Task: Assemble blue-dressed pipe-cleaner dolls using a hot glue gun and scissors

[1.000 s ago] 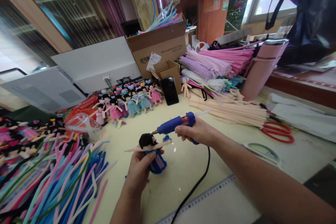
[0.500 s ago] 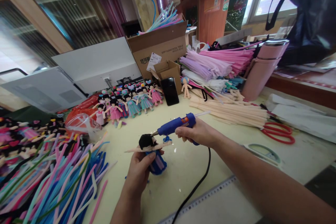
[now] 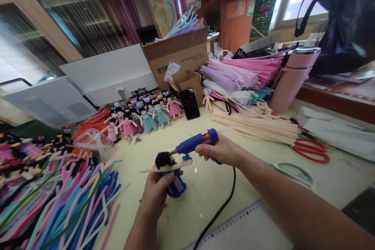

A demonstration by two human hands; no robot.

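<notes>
My left hand [image 3: 156, 187] is closed around a small pipe-cleaner doll [image 3: 176, 184] with black hair, a blue dress and pale arms stuck out sideways. In my right hand [image 3: 220, 149] is a blue glue gun [image 3: 195, 143], a clear glue stick jutting from its back. The gun's nozzle meets the doll's hair at the top of the head; whether it touches or just hovers I cannot tell. A small blue curled piece [image 3: 186, 157] lies on the table just beyond the doll's arm. The black cord [image 3: 218, 213] trails toward me.
Finished dolls [image 3: 149, 115] stand in rows behind, beside a black phone [image 3: 190, 103]. Loose pipe cleaners [image 3: 73, 203] spread at left; pink bundles [image 3: 258, 69] and beige strips [image 3: 258, 125] lie at right, near red-handled scissors [image 3: 312, 150] and a pink flask [image 3: 294, 80]. A ruler [image 3: 234, 222] lies in front.
Almost nothing differs. The camera view has shifted slightly, while both hands keep the doll and the glue gun in the same position against each other.
</notes>
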